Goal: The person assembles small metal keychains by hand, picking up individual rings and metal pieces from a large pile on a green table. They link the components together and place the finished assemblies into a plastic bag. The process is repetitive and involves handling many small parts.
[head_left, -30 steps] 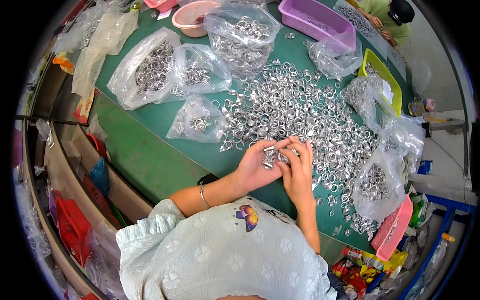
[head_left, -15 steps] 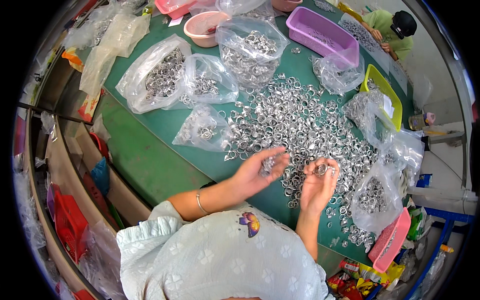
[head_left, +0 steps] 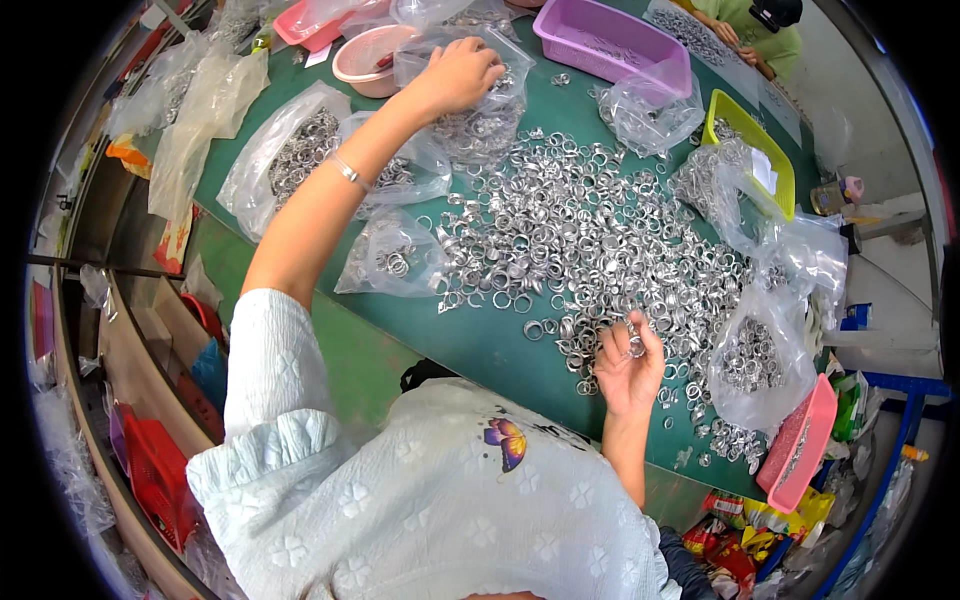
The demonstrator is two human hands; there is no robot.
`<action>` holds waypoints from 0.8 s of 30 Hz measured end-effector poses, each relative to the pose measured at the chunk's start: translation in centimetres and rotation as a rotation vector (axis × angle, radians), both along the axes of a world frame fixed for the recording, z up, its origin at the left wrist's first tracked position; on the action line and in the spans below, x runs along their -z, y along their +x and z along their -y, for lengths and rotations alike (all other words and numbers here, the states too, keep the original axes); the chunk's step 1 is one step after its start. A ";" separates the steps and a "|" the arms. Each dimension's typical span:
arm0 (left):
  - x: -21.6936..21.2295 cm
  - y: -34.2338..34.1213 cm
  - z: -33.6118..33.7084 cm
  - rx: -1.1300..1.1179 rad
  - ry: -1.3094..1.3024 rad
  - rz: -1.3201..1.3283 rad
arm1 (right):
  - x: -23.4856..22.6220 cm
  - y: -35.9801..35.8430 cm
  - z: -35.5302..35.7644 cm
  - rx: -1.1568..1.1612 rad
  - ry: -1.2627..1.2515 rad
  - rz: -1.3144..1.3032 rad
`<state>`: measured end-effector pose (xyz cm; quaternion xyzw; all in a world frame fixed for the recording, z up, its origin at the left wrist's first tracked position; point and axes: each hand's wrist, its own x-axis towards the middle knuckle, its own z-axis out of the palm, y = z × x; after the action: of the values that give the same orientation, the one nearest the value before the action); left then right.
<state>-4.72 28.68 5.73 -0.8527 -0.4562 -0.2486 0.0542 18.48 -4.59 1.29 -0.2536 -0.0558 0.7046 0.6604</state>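
My left hand point(head_left: 462, 75) is stretched far forward over a clear plastic bag point(head_left: 475, 135) full of silver-coloured rings. Its fingers are loosely bent and apart; the palm side is turned away, and no ring shows in it. Closer to me, my right hand point(head_left: 628, 368) is palm up at the near edge of the ring pile, its thumb and fingers closed on a silver ring point(head_left: 636, 346). Whether more rings lie under those fingers I cannot tell. A wide heap of loose rings point(head_left: 590, 225) spreads over the green table point(head_left: 395, 325).
More clear bags of rings lie at the left point(head_left: 300, 150) and the right point(head_left: 755, 360). Around the table stand a purple basin point(head_left: 610, 45), a yellow-green tray point(head_left: 785, 185), a pink basket point(head_left: 805, 450) and a round pink bowl point(head_left: 365, 60). Another person point(head_left: 765, 45) works at the far right.
My left hand, holding several rings earlier, has swung forward and left from the near edge of the pile to the bag. The right hand has stayed near its place, with a ring in its fingers.
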 end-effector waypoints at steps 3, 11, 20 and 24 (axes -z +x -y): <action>-1.3 -0.2 4.2 0.037 0.212 0.060 | 0.8 0.7 0.4 -0.021 0.021 -0.039; 0.3 0.4 22.7 0.369 -0.639 0.344 | -1.0 -1.6 -3.8 -0.061 -0.036 1.024; 7.6 3.0 27.0 0.261 -0.470 0.042 | 1.3 -5.0 -8.7 -0.135 0.353 2.170; 7.7 1.8 27.9 0.393 -0.522 0.185 | 0.0 -4.6 -7.0 -0.281 0.285 2.217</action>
<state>-2.88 0.74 -1.97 -0.8832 -0.3346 -0.2053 -0.2566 13.87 2.41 1.28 -0.6533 -0.7199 0.1454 0.1838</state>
